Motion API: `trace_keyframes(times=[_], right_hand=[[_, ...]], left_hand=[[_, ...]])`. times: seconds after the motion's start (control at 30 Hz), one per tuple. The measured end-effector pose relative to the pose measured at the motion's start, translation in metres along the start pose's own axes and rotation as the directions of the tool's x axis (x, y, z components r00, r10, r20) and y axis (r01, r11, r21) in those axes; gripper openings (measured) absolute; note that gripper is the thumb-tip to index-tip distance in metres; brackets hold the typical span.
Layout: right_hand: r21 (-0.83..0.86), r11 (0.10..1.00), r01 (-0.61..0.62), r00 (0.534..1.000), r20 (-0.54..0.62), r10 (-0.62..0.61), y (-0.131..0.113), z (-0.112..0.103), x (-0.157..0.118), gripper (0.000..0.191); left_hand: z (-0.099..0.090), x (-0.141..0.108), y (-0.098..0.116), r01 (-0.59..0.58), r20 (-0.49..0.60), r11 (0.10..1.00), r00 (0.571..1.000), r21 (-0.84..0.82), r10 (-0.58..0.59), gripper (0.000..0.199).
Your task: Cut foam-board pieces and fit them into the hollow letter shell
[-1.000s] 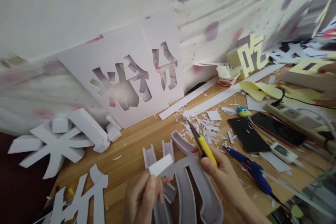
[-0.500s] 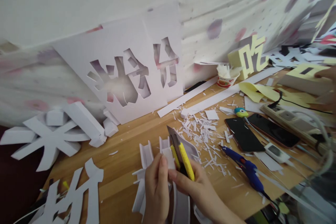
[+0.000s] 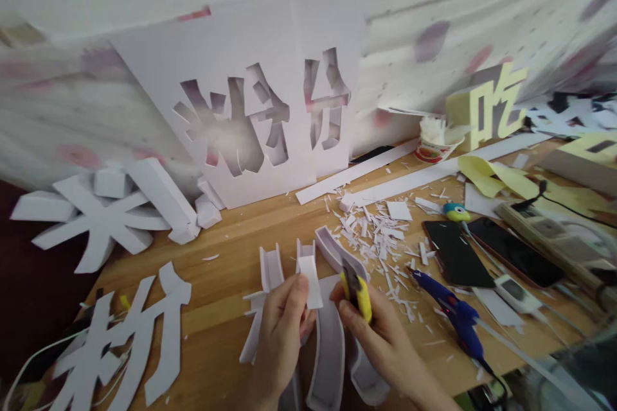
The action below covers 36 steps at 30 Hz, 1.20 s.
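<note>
Between the thumb and fingers of my left hand point(image 3: 284, 327) is a small white foam board piece point(image 3: 311, 281), held upright. My right hand point(image 3: 380, 334) is closed around a yellow utility knife point(image 3: 357, 295), its dark blade end pointing up and away from me. The knife is apart from the piece, to its right. Beneath and around both hands lie white foam letter parts with raised side walls, among them a curved channel point(image 3: 328, 359) and a short trough point(image 3: 271, 266). My left hand hides some of these parts.
White scraps point(image 3: 378, 231) litter the wooden table point(image 3: 216, 276). To the right lie a blue glue gun point(image 3: 448, 308), a phone point(image 3: 457, 253) and a power strip point(image 3: 549, 231). A cut-out board point(image 3: 299, 26) leans at the back. White letter shapes point(image 3: 110, 218) are at left.
My right hand has drawn the knife away from the white piece, to the right and lower. My left hand still holds the piece. The camera view has shifted.
</note>
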State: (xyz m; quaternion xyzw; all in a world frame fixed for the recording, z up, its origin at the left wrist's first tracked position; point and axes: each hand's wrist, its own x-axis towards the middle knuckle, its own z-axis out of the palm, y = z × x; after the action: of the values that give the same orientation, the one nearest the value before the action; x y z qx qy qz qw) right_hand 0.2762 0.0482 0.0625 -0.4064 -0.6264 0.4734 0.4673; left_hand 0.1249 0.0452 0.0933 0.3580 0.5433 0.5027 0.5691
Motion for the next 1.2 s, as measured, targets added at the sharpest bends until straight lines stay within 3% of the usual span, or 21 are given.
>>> trace_keyframes(times=[0.07,0.2,0.33,0.47,0.57,0.63,0.73,0.8,0.9,1.07,1.2], right_hand=[[-0.093,0.995,0.020,0.999,0.038,-0.017,0.008,-0.004,-0.008,0.020],[-0.069,0.997,-0.035,0.989,0.141,0.045,0.015,-0.006,-0.019,0.051],[0.018,0.993,-0.113,0.959,0.262,0.105,0.014,-0.006,-0.021,0.031],[-0.031,0.990,-0.137,0.962,0.233,0.140,0.017,-0.009,-0.025,0.028],[-0.168,0.984,-0.054,0.980,0.183,0.084,0.021,-0.011,-0.028,0.026],[-0.291,0.953,0.078,0.990,0.138,-0.039,0.021,-0.012,-0.029,0.029],[-0.495,0.814,0.304,0.952,0.129,-0.277,0.016,-0.013,-0.025,0.040],[-0.585,0.707,0.397,0.914,0.184,-0.360,0.009,-0.015,-0.021,0.044],[-0.634,0.638,0.437,0.896,0.244,-0.372,0.001,-0.017,-0.015,0.047],[-0.589,0.680,0.436,0.900,0.290,-0.326,0.001,-0.018,-0.015,0.048],[-0.571,0.692,0.442,0.896,0.313,-0.314,0.000,-0.019,-0.016,0.047]], left_hand=[[-0.003,-0.001,0.003,0.003,0.007,0.997,1.000,-0.073,-0.002,0.065],[-0.007,-0.001,0.007,0.024,-0.032,0.982,0.999,-0.186,-0.030,0.065],[-0.010,0.003,0.006,0.055,-0.054,0.973,0.996,-0.223,-0.069,0.064],[-0.013,0.007,0.005,0.055,-0.082,0.974,0.994,-0.219,-0.075,0.065],[-0.015,0.008,0.005,0.053,-0.093,0.974,0.993,-0.219,-0.075,0.066],[-0.015,0.008,0.007,0.057,-0.101,0.975,0.992,-0.216,-0.081,0.065],[-0.016,0.005,0.009,0.082,-0.125,0.975,0.986,-0.205,-0.109,0.063],[-0.017,0.003,0.011,0.135,-0.148,0.970,0.975,-0.201,-0.166,0.060],[-0.017,-0.002,0.017,0.200,-0.177,0.959,0.956,-0.200,-0.236,0.056],[-0.012,-0.010,0.031,0.198,-0.194,0.968,0.955,-0.154,-0.226,0.055],[-0.014,-0.012,0.029,0.172,-0.162,0.977,0.968,-0.129,-0.192,0.055]])
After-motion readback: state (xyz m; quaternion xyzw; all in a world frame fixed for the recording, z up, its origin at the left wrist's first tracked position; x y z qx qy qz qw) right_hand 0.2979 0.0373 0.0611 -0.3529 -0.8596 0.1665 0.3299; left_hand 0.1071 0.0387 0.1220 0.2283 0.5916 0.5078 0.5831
